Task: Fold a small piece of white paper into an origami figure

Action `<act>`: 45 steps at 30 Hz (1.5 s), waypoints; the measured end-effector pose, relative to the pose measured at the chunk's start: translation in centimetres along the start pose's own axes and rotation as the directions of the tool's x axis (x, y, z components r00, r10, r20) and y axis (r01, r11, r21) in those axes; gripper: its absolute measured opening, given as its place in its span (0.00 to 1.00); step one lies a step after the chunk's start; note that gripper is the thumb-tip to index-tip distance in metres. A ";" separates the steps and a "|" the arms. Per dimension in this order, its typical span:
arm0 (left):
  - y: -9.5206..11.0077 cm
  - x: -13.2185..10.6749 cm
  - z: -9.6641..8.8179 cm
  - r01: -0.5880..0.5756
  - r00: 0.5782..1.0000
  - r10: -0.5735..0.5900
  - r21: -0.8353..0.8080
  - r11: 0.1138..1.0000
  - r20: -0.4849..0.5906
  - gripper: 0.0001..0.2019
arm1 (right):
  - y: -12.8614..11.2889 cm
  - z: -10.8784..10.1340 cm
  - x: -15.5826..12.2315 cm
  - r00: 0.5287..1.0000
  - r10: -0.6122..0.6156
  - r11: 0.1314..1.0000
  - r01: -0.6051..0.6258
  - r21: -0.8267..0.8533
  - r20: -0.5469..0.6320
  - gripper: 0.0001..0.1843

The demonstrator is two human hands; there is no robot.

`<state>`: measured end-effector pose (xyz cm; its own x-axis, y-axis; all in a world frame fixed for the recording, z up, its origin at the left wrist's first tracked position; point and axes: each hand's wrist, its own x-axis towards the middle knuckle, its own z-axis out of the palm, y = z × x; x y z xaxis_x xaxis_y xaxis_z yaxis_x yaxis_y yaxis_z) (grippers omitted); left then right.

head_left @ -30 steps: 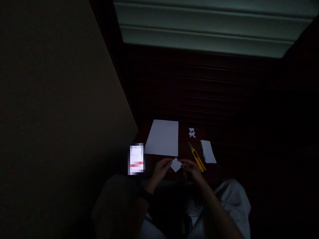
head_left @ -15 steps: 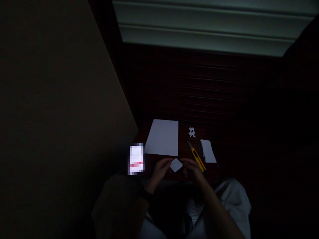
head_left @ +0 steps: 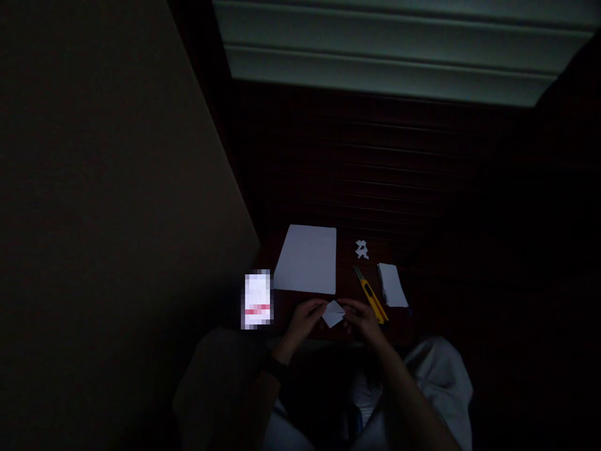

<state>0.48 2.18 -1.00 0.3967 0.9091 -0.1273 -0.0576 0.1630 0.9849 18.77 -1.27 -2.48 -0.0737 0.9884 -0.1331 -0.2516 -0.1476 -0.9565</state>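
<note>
A small white piece of paper [head_left: 333,314], turned like a diamond, is held between my two hands near the table's front edge. A crease or fold edge runs across its right half. My left hand [head_left: 307,317] pinches its left corner. At the right corner, my right hand [head_left: 361,318] is closed on the paper, with some fingers hidden beneath. Close beyond my right hand lies a yellow utility knife [head_left: 370,299], its blade end pointing away from me. A large white sheet of paper [head_left: 307,260] lies flat past my left hand.
Small white paper scraps [head_left: 361,249] lie beyond the knife. A stack of white paper [head_left: 393,285] sits at the right of the dark table [head_left: 288,304]. A lit, pixelated screen [head_left: 257,299] glows at the left. A wall [head_left: 141,188] rises on the left side.
The small paper, plain before, now shows a crease or fold edge on its right half. My right fingers have shifted at its right corner, and the paper sits slightly lower.
</note>
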 end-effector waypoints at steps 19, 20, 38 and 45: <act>0.7 -0.6 0.0 -0.057 0.996 0.052 0.077 0.995 0.072 0.18 | -0.4 0.6 -0.3 0.999 0.036 0.992 -0.038 -0.121 -0.022 0.16; 0.8 -0.6 0.0 -0.065 0.996 0.059 0.080 0.995 0.071 0.18 | -0.5 0.6 -0.4 0.999 0.034 0.992 -0.036 -0.119 -0.026 0.16; 1.4 -0.8 0.0 -0.025 1.000 0.023 0.091 0.996 0.021 0.17 | -1.0 1.2 -0.6 1.000 0.027 0.968 -0.024 -0.248 0.006 0.15; 1.3 -0.8 -0.1 -0.015 1.000 0.012 0.109 0.994 0.029 0.14 | -0.8 1.1 -0.6 0.999 0.043 0.965 -0.039 -0.261 0.011 0.16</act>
<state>-0.01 1.67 0.39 0.4222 0.8996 -0.1119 0.0364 0.1065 0.9936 17.97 -1.78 -1.37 -0.0951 0.9806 -0.1715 0.0122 -0.1711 -0.9852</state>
